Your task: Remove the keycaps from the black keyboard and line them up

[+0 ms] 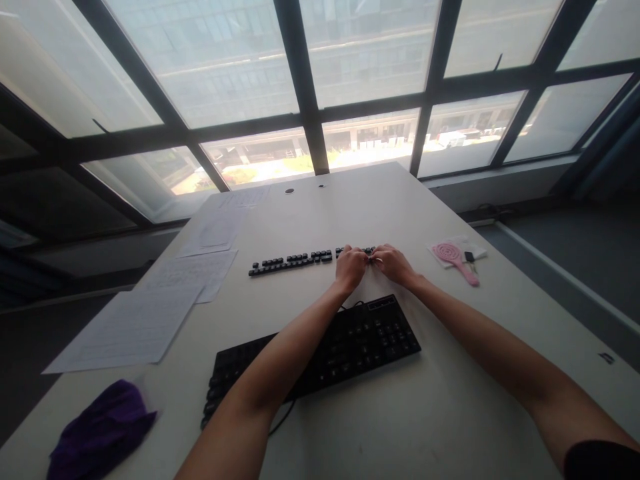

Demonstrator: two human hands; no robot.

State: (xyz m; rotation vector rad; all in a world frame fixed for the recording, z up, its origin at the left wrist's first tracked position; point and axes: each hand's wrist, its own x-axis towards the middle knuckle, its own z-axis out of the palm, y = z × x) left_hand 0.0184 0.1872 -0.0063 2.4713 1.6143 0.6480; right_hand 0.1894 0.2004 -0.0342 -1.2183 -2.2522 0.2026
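Beyond the keyboard, my left hand (352, 265) and my right hand (392, 263) meet fingertip to fingertip at the right end of a line of loose black keycaps (290, 263). Both hands are closed, with fingers pinched around a small dark keycap (371, 259), mostly hidden between them. Several more keycaps show just behind my fingers. A black keyboard (350, 347) lies slantwise under my left forearm, which covers part of it. Some of its keys are in place, and part of its upper area looks bare.
The white table (480, 373) carries paper sheets (135, 327) along its left side and a purple cloth (103, 430) at the near left. To the right, a pink hairbrush (454, 260) lies on a clear plastic bag beside a small black item (469, 257). Windows stand behind the table.
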